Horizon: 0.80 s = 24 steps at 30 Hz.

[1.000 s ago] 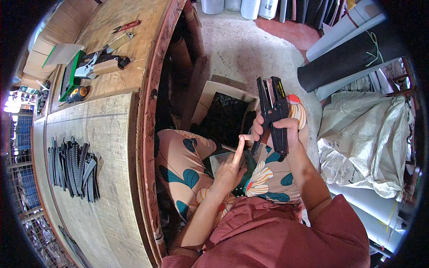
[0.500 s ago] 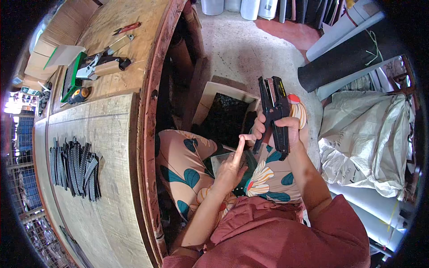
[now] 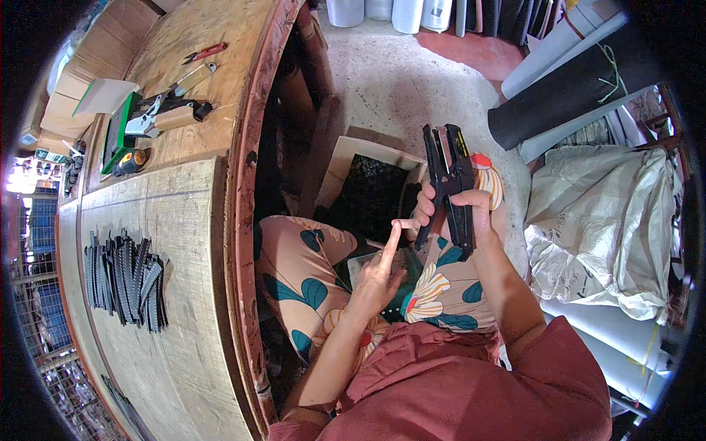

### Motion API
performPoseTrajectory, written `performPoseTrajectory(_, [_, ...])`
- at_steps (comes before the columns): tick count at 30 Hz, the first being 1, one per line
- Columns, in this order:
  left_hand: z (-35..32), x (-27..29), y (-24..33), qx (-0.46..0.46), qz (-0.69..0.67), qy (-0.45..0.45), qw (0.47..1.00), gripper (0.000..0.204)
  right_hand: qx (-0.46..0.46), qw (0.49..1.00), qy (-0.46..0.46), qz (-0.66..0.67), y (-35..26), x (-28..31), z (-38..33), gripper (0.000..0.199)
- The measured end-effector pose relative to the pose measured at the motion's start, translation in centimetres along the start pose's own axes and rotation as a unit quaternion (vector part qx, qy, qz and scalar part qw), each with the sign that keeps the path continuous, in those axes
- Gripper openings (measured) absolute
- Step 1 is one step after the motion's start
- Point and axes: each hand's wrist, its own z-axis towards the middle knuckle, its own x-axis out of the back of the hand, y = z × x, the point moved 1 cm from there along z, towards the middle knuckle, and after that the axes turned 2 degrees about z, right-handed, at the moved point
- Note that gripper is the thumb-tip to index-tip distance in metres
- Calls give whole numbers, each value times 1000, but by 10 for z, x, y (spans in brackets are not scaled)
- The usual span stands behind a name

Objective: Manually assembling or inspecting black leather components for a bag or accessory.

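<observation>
A black plier stapler (image 3: 450, 192) stands nearly upright in my right hand (image 3: 478, 213), above my right thigh. My fingers wrap round its handles, and its jaws point away from me. Lower and to the left is my left hand (image 3: 379, 279), index finger stretched out. That fingertip meets or nearly meets a finger of my right hand; I cannot tell if they touch. Nothing shows in the left hand, though its other fingers are partly hidden. Beyond both hands, a pale box (image 3: 341, 165) on the floor contains a mass of dark pieces.
On the wooden bench (image 3: 184, 279) to my left lies a pile of dark ridged strips (image 3: 126, 283). Farther back are red-handled snips (image 3: 206, 53), a tape measure (image 3: 131, 161) and a green-edged box (image 3: 121, 132). Rolls of material (image 3: 566, 103) and a white sack (image 3: 596, 220) are at the right.
The view has shifted very slightly. Both hands and the stapler keep nearly the same pose.
</observation>
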Motion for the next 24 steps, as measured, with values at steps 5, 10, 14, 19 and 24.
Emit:
performPoseTrajectory(5, [0, 3, 1, 19, -16, -25, 999, 96, 1, 1000, 16, 1, -1, 0, -1, 41])
performPoseTrajectory(10, [0, 3, 1, 21, -5, -19, 1000, 96, 18, 1000, 14, -3, -1, -1, 0, 41])
performPoseTrajectory(14, [0, 5, 3, 24, -8, -24, 999, 96, 18, 998, 44, -51, -1, -7, 0, 42])
performPoseTrajectory(19, [1, 5, 4, 4, -11, -5, 1000, 92, 17, 998, 36, -44, -2, -4, -1, 42])
performPoseTrajectory(24, [2, 4, 6, -50, 22, 104, 993, 87, -14, 999, 9, 47, 0, -2, -2, 40])
